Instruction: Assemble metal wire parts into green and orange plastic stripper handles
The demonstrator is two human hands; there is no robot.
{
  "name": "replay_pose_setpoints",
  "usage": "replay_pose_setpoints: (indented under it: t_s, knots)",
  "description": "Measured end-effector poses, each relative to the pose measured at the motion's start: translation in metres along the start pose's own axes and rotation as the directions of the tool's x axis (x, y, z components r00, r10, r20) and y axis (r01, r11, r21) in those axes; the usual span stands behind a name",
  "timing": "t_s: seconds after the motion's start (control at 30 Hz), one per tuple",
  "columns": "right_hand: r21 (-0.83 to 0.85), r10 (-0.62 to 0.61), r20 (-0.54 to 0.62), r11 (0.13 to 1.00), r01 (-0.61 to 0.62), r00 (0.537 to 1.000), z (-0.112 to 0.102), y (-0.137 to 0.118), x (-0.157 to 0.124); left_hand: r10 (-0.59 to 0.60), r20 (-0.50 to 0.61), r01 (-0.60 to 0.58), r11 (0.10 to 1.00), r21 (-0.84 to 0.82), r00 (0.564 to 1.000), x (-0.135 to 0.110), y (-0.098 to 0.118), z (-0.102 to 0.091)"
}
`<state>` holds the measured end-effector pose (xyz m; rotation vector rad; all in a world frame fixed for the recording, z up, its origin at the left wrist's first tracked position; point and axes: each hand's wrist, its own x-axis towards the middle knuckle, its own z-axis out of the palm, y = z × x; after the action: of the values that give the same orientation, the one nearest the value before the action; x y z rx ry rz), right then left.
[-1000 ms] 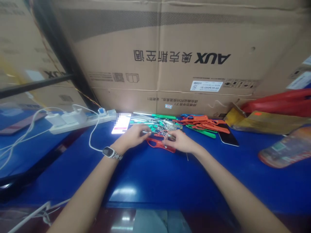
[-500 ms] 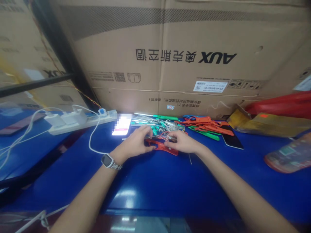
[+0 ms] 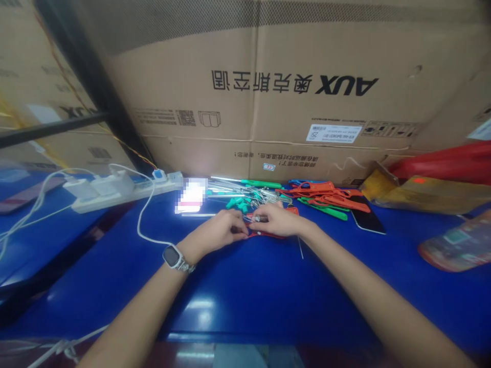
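Observation:
My left hand [image 3: 224, 231] has its thumb and fingers closed on the left end of a red plastic shell [image 3: 268, 235] that lies low over the blue table. Close beside it, my right hand [image 3: 276, 220] is closed round a small dark cylindrical part [image 3: 262, 218], right above the same shell. A thin metal rod [image 3: 300, 247] sticks out below my right wrist; what it joins is hidden. Behind both hands lies a heap of small teal parts [image 3: 238, 203], thin wires and metal rods. Fingertips and the shell's middle are partly covered.
Orange-red plastic shells [image 3: 326, 193] and a green handle [image 3: 328, 210] lie by a dark phone [image 3: 370, 220] at right. A lit phone [image 3: 192, 197] and a white power strip [image 3: 115, 197] stand at left. A cardboard box [image 3: 184, 66] walls the back; a bottle [image 3: 456, 243] lies far right.
My left hand has drawn closer to my right, its fingertips now closed at the red shell's end. My right hand has shifted slightly left and up with the small dark part.

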<state>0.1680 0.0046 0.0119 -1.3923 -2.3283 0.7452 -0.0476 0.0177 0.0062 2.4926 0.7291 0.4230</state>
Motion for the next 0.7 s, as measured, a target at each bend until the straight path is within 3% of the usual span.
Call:
replay_pose_setpoints:
  t_s: [0.13, 0.33, 0.53, 0.7]
  knots:
    - [-0.009, -0.019, -0.007, 1.0, 0.018, 1.0, -0.002, 0.0, -0.002, -0.02, 0.015, 0.02, 1.0, 0.012, 1.0, 0.001, 0.006, -0.003]
    - [0.02, -0.002, -0.154, 1.0, 0.005, 0.988, -0.003, -0.001, -0.016, -0.038, 0.007, 0.038, 0.999, 0.024, 0.999, 0.0, 0.006, -0.002]
    - [-0.131, -0.013, -0.262, 0.991, -0.022, 0.965, 0.002, 0.007, -0.028, -0.025, 0.0, 0.025, 1.0, 0.017, 1.0, 0.0, 0.004, -0.001]
    - [-0.238, -0.041, -0.393, 0.97, -0.058, 0.919, 0.004, 0.004, -0.028, -0.018, -0.014, 0.018, 1.0, 0.016, 1.0, 0.0, 0.003, 0.0]
